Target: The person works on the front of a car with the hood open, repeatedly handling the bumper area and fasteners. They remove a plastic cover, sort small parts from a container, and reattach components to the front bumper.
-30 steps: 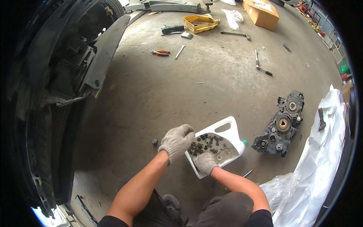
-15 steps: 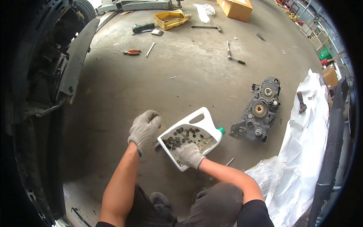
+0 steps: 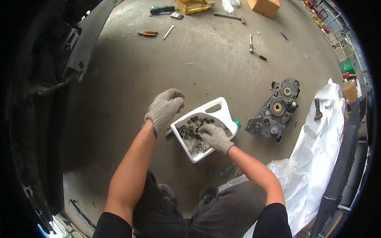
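A white plastic jug (image 3: 183,142) with a handle and a green cap lies on its side, one broad face cut away to form a tray. Inside are several small dark clips and fasteners (image 3: 186,131). My right hand (image 3: 215,137), in a grey knit glove, reaches over the jug with its fingers drawn together at the clips; what they pinch, if anything, is too small to see. Just left of the jug, my gloved left hand (image 3: 166,106) is raised with curled fingers, and its inside is hidden.
A headlamp unit (image 3: 276,111) lies right of the jug, beside white sheeting (image 3: 317,139) with a red-handled tool (image 3: 318,109). Farther off are pliers (image 3: 147,34), a wrench (image 3: 168,32), a ratchet (image 3: 255,49) and a hammer (image 3: 230,16). Dark car bodywork (image 3: 77,59) stands at left.
My right hand has shifted from the near side of the clips toward the jug's middle. My left hand is still curled beside the jug. The whole view has tilted downward.
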A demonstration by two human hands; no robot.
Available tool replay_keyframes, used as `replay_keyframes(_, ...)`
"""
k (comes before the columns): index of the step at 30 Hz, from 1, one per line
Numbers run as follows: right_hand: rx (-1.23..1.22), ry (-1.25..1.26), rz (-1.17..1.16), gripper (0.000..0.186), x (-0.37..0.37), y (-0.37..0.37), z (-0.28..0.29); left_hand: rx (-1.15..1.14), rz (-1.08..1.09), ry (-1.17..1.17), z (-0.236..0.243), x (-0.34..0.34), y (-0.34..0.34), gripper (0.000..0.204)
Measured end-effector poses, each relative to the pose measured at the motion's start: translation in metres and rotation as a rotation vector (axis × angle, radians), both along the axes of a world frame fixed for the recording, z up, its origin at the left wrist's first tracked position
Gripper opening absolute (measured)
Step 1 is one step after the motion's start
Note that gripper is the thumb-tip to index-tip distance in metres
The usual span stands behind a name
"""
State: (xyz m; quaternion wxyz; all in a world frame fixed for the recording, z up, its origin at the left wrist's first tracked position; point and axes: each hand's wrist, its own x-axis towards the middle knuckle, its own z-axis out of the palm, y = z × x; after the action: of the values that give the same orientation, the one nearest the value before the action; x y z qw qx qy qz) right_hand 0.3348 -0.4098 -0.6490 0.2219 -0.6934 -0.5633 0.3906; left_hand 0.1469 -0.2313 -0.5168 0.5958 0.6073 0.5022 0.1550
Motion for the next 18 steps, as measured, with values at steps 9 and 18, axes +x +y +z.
replay_keyframes(9, -0.174, 0.782, -0.3, 0.037, 0.021, 0.014, 0.049, -0.15, 0.023, -0.128, 0.007, -0.001, 0.0, 0.023)
replay_keyframes(18, -0.17, 0.991, -0.421, 0.025, 0.016, -0.003, 0.054, -0.121, -0.013, -0.113, 0.0, -0.002, -0.002, 0.024)
